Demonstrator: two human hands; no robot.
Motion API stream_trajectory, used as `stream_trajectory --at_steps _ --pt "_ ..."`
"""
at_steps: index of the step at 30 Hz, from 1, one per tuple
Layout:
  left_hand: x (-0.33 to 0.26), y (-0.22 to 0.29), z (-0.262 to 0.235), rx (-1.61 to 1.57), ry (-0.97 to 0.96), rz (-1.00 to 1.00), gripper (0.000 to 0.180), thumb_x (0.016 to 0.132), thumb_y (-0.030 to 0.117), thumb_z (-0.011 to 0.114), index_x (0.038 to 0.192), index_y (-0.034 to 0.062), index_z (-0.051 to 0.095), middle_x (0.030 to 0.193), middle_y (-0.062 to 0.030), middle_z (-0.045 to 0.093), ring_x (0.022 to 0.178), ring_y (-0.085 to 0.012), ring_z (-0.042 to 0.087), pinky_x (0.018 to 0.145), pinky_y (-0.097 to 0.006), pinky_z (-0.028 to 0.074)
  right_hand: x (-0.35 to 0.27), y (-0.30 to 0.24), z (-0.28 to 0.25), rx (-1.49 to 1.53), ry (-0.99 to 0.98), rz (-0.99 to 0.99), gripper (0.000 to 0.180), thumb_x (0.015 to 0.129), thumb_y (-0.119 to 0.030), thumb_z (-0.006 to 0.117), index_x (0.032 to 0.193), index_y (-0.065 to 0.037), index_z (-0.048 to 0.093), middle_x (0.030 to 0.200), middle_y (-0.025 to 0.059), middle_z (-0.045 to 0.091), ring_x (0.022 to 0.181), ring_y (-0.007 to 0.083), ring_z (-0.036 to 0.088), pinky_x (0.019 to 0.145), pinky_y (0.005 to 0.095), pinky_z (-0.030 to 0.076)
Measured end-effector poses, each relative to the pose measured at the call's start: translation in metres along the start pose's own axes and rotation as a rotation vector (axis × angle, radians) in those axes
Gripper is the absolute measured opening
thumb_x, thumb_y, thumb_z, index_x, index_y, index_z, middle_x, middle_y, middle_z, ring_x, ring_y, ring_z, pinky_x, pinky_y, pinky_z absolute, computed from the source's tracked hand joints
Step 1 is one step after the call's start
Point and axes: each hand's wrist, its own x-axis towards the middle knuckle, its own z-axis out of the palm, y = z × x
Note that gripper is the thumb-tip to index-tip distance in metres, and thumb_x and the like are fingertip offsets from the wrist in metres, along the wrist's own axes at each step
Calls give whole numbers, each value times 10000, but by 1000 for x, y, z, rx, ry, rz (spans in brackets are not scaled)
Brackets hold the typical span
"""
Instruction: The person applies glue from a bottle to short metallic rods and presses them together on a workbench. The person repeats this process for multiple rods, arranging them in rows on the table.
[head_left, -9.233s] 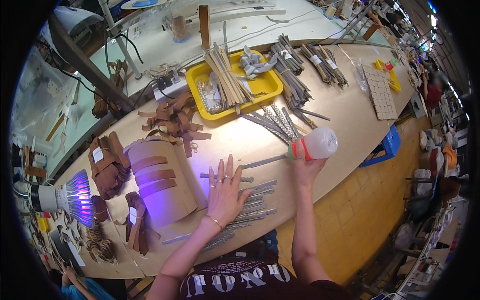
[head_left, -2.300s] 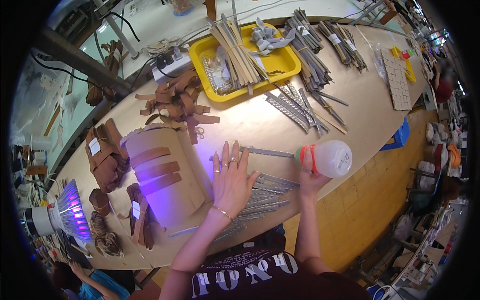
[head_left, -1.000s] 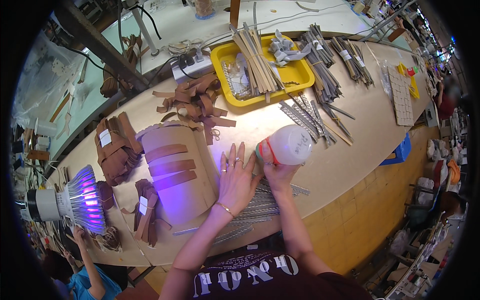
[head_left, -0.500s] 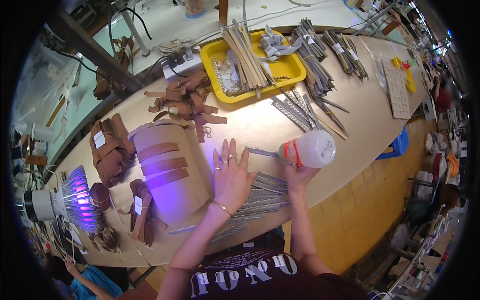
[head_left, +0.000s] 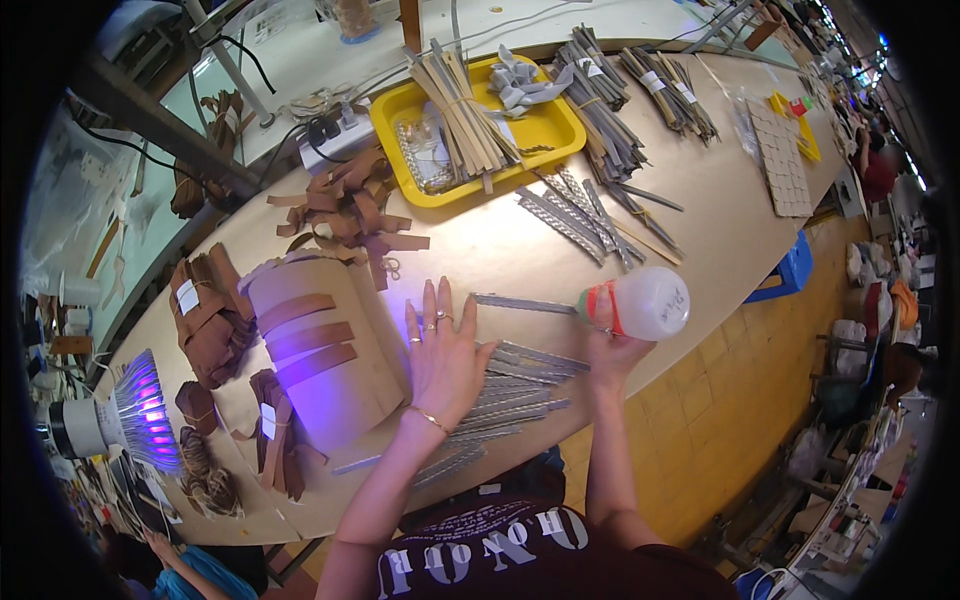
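White squeeze bottle (head_left: 645, 303) gripped in right hand (head_left: 612, 350); left hand (head_left: 445, 355) fingers spread on grey strips (head_left: 500, 395)

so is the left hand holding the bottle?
No, the right hand holds the bottle, while the left hand lies flat, fingers spread, on the grey strips.

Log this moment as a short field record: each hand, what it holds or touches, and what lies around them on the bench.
left hand: flat, fingers spread, pressing down on grey strips
right hand: holds squeeze bottle, tipped sideways, nozzle at a single grey strip
left of hands: brown straps on a tan sheet
behind: yellow tray with bundled sticks
far left: purple lamp
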Motion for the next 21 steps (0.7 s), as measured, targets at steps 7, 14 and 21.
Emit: stream_trajectory --at_steps 7,14,21 --pt "6 -1 -8 4 23 27 495 881 315 662 1281 30 597 1520 -256 310 1453 -421 200 1185 -561 97 8 24 -10 187 258 216 512 888 -297 720 1229 10 494 1134 123 574 971 178 591 794 329 522" --pt "28 13 0 -58 55 178 431 887 301 658 1252 78 611 1534 -238 292 1460 -401 196 1192 -555 105 34 48 -8 903 308 671 446 900 -391 651 1183 -71 524 996 88 589 852 169 591 686 298 526" --pt "33 26 19 -80 -106 255 424 918 343 622 1249 80 604 1542 -242 272 1465 -410 176 1186 -568 109 44 72 -32 1322 143 822 468 891 -455 585 1170 -82 541 837 114 600 713 220 579 540 338 506"
